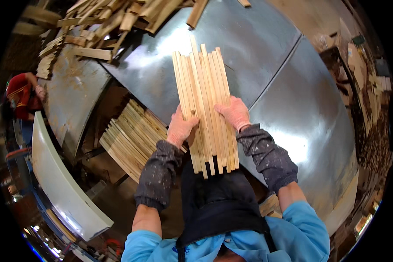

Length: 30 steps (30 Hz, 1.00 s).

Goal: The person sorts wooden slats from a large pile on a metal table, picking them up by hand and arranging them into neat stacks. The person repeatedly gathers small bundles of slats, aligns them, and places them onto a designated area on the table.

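Note:
Side by side between my two hands lies a flat bundle of pale wooden strips [207, 87], its ends uneven. My left hand [181, 126], in a pinkish work glove, grips the bundle's left edge with the thumb on top. On the opposite edge my right hand [234, 112], gloved alike, clasps it with its thumb laid over the strips. The far part of the bundle is above the metal tabletop [257, 39], and the near ends reach to my dark apron [218, 196]. Fingers under the bundle are hidden.
A stack of wooden strips [133, 135] sits lower, left of my left forearm. Loose wood pieces [118, 22] are heaped at the far left of the table. A co-worker in red [22, 96] stands at the left. A pale curved panel [61, 183] is nearer. Wood scraps [362, 74] lie right.

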Motion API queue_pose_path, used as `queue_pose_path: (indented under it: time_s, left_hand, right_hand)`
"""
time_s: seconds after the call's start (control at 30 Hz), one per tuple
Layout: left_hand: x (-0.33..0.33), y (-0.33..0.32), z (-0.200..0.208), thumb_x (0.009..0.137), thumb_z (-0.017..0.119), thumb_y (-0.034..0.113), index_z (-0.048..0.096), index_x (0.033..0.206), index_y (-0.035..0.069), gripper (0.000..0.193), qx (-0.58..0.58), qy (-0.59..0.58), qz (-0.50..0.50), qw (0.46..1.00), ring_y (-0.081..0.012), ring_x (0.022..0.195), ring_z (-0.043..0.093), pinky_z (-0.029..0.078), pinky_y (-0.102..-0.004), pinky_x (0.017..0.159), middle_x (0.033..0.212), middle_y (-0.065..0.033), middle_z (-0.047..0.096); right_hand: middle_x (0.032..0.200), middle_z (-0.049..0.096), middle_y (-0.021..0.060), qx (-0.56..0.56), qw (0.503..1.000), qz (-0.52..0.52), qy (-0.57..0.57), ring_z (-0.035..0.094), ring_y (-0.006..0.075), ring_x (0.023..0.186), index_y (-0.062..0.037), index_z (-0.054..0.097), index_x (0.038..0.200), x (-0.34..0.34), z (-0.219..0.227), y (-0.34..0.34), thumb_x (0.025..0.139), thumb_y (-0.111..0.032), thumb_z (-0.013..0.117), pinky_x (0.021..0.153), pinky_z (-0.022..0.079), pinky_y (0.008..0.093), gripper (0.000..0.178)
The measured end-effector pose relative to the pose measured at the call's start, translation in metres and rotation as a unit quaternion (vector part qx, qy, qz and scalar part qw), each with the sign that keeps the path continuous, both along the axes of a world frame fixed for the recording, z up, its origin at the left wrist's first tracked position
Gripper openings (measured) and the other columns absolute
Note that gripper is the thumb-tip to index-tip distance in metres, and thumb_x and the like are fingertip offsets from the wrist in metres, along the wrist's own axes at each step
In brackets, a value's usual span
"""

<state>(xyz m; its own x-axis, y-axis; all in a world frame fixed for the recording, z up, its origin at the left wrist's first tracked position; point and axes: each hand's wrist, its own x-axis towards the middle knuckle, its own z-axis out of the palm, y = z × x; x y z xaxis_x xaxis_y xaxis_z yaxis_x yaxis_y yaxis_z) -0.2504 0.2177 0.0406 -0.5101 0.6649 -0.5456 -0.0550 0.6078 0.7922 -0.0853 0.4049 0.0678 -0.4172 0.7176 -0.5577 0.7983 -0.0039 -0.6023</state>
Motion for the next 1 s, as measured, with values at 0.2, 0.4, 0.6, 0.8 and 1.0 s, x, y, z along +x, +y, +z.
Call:
queue_pose_path:
  time_s: [0.2,0.4,0.6,0.8,1.0]
  left_hand:
    - [0.024,-0.08,0.103,0.086,0.084,0.023,0.053,0.159,0.007,0.08,0.145,0.063,0.136,0.978,-0.0315,0.126,0.069,0.055,-0.0429,0.109,0.133,-0.0199,0.071]
    - [0.067,-0.214,0.247,0.095,0.082,0.032,0.048,0.163,0.007,0.08,0.076,0.273,0.289,0.915,-0.0324,0.133,0.061,0.05,-0.0452,0.115,0.145,-0.0203,0.062]
    - [0.146,-0.315,0.403,0.116,0.045,0.062,0.028,0.175,0.005,0.083,0.226,0.346,0.361,0.836,-0.0208,0.159,0.039,0.032,-0.0382,0.131,0.176,-0.0062,0.037]
    - [0.203,-0.535,0.46,0.11,0.038,0.075,0.032,0.174,0.014,0.088,0.397,0.255,0.482,0.738,-0.027,0.156,0.041,0.033,-0.0468,0.127,0.174,-0.0076,0.04]
    - [0.246,-0.656,0.465,0.116,0.053,0.048,0.038,0.169,0.007,0.068,0.629,0.088,0.492,0.596,-0.0337,0.151,0.052,0.046,-0.0492,0.128,0.17,-0.0214,0.045]
  right_hand:
    - [0.143,0.061,0.0228,0.087,0.982,0.165,0.032,0.063,0.0397,0.133,-0.0114,0.054,0.16,-0.014,0.077,-0.048,0.086,-0.061,0.082,0.114,0.051,0.0475,0.093]
    - [0.128,0.064,0.0181,0.105,0.916,0.289,0.257,0.068,0.0353,0.12,-0.0075,0.05,0.162,-0.049,0.189,-0.153,0.082,-0.042,0.091,0.105,0.056,0.0455,0.096]
    - [0.121,0.058,0.0088,0.021,0.793,0.322,0.517,0.066,0.0187,0.1,-0.0037,0.052,0.161,-0.049,0.348,-0.245,0.08,-0.005,0.091,0.087,0.059,0.0316,0.091]
    - [0.138,0.059,0.0167,0.107,0.564,0.35,0.74,0.066,0.0336,0.119,-0.007,0.041,0.169,-0.057,0.416,-0.462,0.081,-0.003,0.092,0.102,0.058,0.0403,0.102]
    - [0.141,0.058,0.0144,0.167,0.5,0.397,0.751,0.067,0.0289,0.114,-0.0101,0.038,0.172,-0.075,0.363,-0.634,0.087,-0.005,0.086,0.099,0.059,0.0394,0.097]
